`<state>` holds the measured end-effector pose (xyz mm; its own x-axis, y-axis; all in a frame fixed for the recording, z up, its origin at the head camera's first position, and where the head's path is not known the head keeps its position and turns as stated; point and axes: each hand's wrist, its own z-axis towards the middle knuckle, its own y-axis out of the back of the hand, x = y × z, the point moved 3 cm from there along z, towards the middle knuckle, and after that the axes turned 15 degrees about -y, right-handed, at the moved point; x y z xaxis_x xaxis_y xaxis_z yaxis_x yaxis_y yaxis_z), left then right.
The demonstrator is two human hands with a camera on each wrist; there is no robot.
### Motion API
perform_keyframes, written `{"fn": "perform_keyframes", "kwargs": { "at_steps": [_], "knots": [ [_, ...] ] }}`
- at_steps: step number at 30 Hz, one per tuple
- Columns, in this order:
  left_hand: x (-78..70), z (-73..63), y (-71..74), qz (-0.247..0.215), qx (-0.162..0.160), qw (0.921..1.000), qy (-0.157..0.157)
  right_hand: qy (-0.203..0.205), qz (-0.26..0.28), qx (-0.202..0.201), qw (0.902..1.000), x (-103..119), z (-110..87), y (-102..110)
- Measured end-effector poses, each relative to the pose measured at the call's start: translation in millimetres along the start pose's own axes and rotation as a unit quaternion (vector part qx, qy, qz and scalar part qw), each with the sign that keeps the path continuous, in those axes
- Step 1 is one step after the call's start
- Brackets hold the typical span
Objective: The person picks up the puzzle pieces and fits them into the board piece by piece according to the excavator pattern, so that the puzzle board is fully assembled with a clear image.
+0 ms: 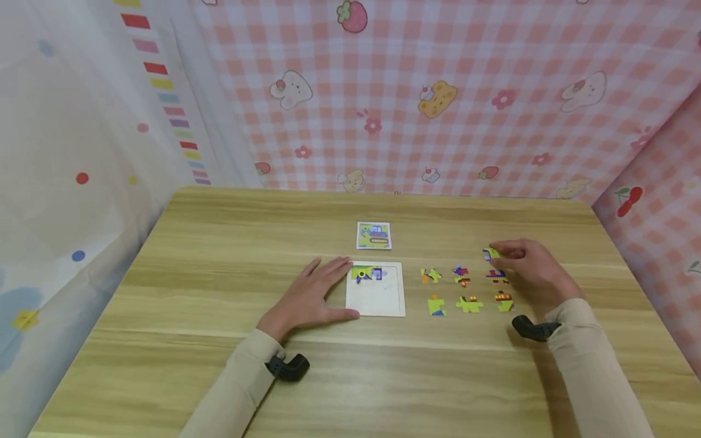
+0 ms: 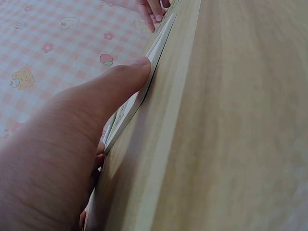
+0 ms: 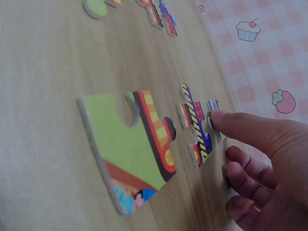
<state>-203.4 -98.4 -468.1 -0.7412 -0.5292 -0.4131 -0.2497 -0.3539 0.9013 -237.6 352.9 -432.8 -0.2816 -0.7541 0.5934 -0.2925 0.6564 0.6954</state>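
Note:
My left hand (image 1: 306,298) rests at the left side of a white puzzle tray (image 1: 378,301), its spread fingers by the upper left corner and its thumb (image 2: 130,72) against the near edge. Two joined puzzle pieces (image 1: 369,274) lie along the tray's top inside the frame. To the right, my right hand (image 1: 528,264) pinches a green and blue puzzle piece (image 1: 488,254) at the back of the loose group. Its thumb touches the piece (image 3: 215,115) in the right wrist view. Just in front lies a purple piece with a yellow-black striped band (image 3: 196,127).
Several other loose pieces (image 1: 470,304) lie in rows between the tray and my right hand. A small square picture card (image 1: 374,236) showing a vehicle lies behind the tray. The wooden table (image 1: 350,377) meets a pink checked cloth (image 1: 394,146) at its back edge.

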Motion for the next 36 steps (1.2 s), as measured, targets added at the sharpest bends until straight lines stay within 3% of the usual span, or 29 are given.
{"fn": "perform_keyframes", "kwargs": {
  "at_steps": [11,20,23,30,36],
  "knots": [
    [-1.8,0.3,1.6,-0.002,-0.003,1.0000,-0.003,-0.035,0.018,-0.007,0.9992,-3,3.6,2],
    [-1.1,-0.1,1.1,0.001,0.002,1.0000,-0.001,0.000,0.021,-0.044,0.9988,1,3.0,1],
    [-1.6,-0.3,0.3,0.002,0.004,1.0000,0.000,0.005,0.058,-0.073,0.9956,2,-3.0,-1],
    [-2.3,-0.7,1.5,-0.001,-0.002,1.0000,-0.001,0.021,0.169,-0.158,0.9727,29,-25.6,-6],
    [-2.3,0.8,-0.2,0.003,0.003,1.0000,0.003,0.065,0.172,-0.145,0.9722,62,-37.8,-39]
  ]
}}
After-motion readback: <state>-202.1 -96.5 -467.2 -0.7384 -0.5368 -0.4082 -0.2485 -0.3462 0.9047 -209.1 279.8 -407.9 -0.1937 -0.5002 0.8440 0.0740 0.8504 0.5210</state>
